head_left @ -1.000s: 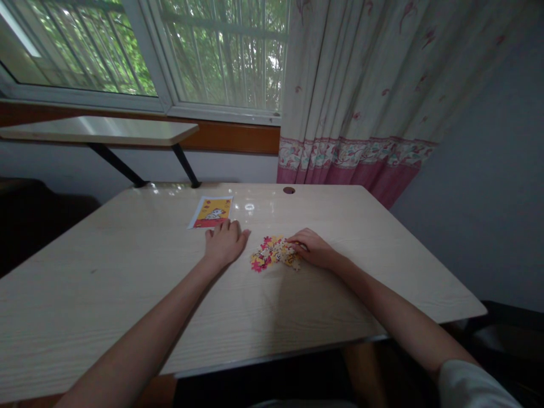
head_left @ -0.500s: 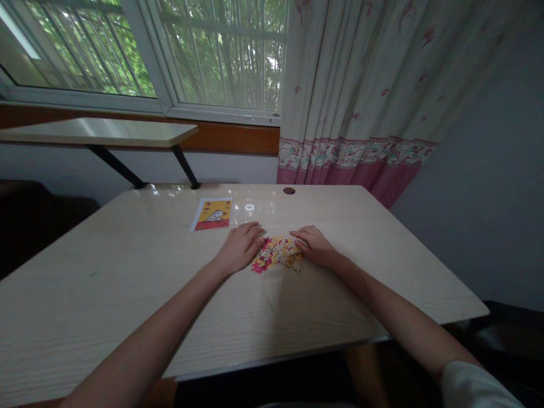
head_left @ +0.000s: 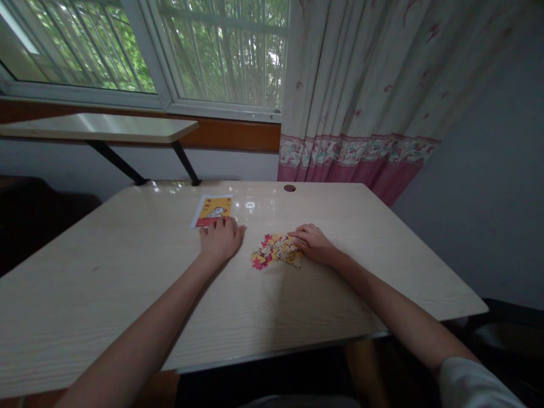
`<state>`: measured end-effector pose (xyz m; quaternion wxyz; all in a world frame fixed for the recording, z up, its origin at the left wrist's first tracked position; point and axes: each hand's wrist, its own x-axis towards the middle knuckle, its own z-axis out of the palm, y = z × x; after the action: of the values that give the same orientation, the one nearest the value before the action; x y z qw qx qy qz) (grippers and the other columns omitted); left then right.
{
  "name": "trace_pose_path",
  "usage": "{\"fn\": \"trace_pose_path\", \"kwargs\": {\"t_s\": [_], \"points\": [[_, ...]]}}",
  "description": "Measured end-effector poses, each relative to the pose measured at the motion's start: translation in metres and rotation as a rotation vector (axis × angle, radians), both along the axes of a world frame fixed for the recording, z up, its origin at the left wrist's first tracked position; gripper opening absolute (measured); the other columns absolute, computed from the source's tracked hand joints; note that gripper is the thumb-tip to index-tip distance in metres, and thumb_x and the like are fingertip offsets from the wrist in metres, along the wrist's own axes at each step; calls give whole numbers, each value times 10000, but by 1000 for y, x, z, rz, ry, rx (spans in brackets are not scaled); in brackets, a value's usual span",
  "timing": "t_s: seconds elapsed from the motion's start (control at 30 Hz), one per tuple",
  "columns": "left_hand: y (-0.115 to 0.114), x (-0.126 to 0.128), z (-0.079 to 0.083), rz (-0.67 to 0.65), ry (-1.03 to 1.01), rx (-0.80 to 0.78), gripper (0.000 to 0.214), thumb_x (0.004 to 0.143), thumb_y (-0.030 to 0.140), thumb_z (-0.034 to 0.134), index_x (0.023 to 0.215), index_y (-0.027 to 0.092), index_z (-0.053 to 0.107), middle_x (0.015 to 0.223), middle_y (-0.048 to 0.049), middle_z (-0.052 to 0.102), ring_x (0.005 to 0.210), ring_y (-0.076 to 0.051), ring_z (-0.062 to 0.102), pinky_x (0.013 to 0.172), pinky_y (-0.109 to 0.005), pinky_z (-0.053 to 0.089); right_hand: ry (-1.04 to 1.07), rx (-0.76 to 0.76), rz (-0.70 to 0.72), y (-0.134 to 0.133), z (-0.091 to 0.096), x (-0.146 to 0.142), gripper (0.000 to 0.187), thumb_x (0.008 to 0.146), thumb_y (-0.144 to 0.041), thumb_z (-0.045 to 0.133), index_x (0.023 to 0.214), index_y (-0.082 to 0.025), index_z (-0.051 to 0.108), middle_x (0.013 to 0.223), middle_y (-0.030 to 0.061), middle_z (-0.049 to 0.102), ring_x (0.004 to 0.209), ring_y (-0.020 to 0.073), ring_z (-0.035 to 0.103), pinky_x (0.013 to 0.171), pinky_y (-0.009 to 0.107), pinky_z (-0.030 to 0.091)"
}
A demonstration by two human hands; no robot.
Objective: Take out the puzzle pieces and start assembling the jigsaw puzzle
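Left hand back at card

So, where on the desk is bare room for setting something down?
Bare desk shows between the right arm and the right edge, and left of the left arm. Crowded: puzzle pieces by the right hand, and the picture partly behind the left hand.

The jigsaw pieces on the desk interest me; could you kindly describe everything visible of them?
The jigsaw pieces lie in an overlapping heap on the pale wood-grain desk. They are small, flat and knobbed, cardboard-like, in pinkish red, yellow and cream, some with dark lines. The right hand overlaps the heap's right edge; whether it touches is unclear.
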<state>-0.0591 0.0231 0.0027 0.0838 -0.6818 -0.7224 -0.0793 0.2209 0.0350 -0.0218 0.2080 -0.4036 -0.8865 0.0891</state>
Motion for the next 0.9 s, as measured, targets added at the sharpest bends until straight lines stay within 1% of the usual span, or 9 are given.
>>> {"fn": "trace_pose_path", "kwargs": {"t_s": [0.27, 0.33, 0.4, 0.47, 0.5, 0.63, 0.7, 0.8, 0.9], "points": [[-4, 5, 4, 29, 11, -17, 525, 898, 479, 305, 1135, 83, 555, 1144, -229, 595, 998, -412, 554, 868, -579, 364, -7, -23, -16, -2, 4, -1, 339, 943, -335, 444, 1185, -176, 620, 1076, 117, 614, 1018, 227, 503, 901, 392, 388], [-4, 5, 3, 38, 23, 6, 526, 895, 480, 320, 1132, 75, 559, 1122, -234, 601, 991, -409, 555, 872, -576, 358, -18, -43, -27, -4, 5, -2, 342, 940, -324, 450, 1194, -163, 612, 1090, 117, 611, 1032, 227, 501, 911, 391, 384], [-3, 3, 2, 10, 32, 63, 522, 894, 474, 342, 1155, 73, 550, 1128, -236, 594, 1022, -412, 533, 883, -574, 348, -22, -51, -32, -4, 6, -3, 340, 936, -315, 456, 1198, -158, 607, 1101, 116, 610, 1043, 227, 499, 919, 390, 382], [-1, 1, 3, -90, 28, 127, 501, 899, 447, 361, 1192, 78, 531, 1157, -229, 574, 1075, -404, 499, 898, -553, 353, -22, -43, -32, -4, 6, -2, 334, 934, -313, 456, 1194, -166, 607, 1100, 112, 614, 1043, 226, 501, 921, 390, 383], [0, 0, 4, -183, 11, 139, 482, 905, 429, 366, 1203, 86, 526, 1164, -216, 568, 1087, -383, 494, 905, -529, 364, -19, -33, -33, -3, 6, -1, 331, 934, -312, 454, 1192, -171, 607, 1095, 110, 618, 1039, 225, 503, 919, 389, 385], [-2, 4, 11, -688, -160, 36, 385, 934, 386, 372, 1160, 137, 561, 1095, -138, 596, 1013, -258, 546, 895, -395, 426, -28, 22, 22, -1, 11, 9, 310, 928, -282, 452, 1169, -176, 616, 1080, 111, 634, 1011, 220, 525, 900, 388, 395], [-6, 11, 13, -850, -236, -11, 366, 935, 388, 394, 1148, 146, 568, 1061, -124, 605, 992, -237, 555, 887, -378, 441, -35, 41, 89, -1, 15, 15, 300, 921, -266, 456, 1155, -176, 621, 1069, 107, 644, 991, 213, 540, 889, 387, 403], [-13, 21, 10, -959, -281, -51, 377, 913, 392, 453, 1166, 134, 558, 1052, -130, 606, 989, -240, 556, 872, -376, 459, -33, 52, 173, -3, 21, 21, 300, 900, -243, 482, 1157, -169, 619, 1017, 98, 654, 948, 199, 556, 866, 371, 420], [-16, 27, 4, -984, -274, -50, 373, 899, 369, 484, 1168, 124, 564, 1075, -139, 606, 995, -246, 559, 870, -379, 468, -22, 44, 213, -6, 22, 21, 301, 871, -238, 532, 1144, -160, 632, 969, 100, 648, 900, 192, 564, 832, 360, 439]]}}
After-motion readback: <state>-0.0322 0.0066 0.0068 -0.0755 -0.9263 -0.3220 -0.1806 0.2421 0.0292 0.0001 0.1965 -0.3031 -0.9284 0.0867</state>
